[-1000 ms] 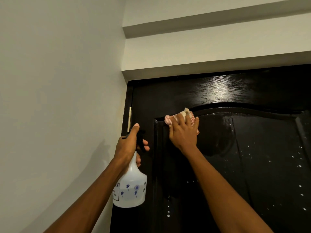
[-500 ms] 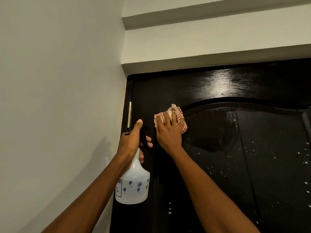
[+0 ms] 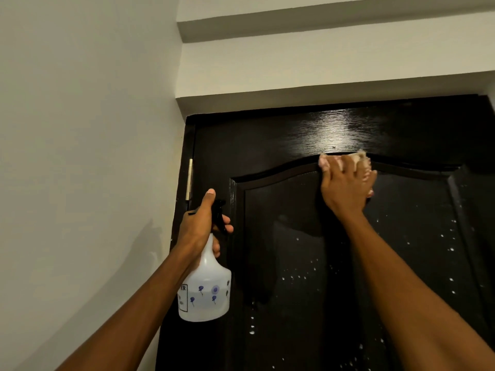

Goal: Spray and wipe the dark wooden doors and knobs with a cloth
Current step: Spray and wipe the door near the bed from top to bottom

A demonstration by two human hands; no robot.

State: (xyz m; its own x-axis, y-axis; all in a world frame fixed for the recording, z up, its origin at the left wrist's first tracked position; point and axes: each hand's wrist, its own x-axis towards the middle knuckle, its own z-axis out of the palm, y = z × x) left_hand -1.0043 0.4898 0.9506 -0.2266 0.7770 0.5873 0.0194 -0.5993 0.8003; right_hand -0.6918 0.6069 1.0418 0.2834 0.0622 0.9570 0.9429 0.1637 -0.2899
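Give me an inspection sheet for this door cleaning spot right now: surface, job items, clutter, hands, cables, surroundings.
Surface: dark wooden door, glossy, with white droplets scattered over the lower and right panel; the upper left panel looks free of them.
Job's things: cloth, pinkish, pressed at the top of the arched moulding; spray bottle, translucent white with blue motifs, black trigger head. No knob in view.
Clutter: nothing seen.
Hands: left hand grips the spray bottle's neck, thumb up; right hand presses the cloth against the door.
Cables: nothing seen.
Surroundings: pale wall to the left, stepped ledge above, light hinge on the door's left edge.
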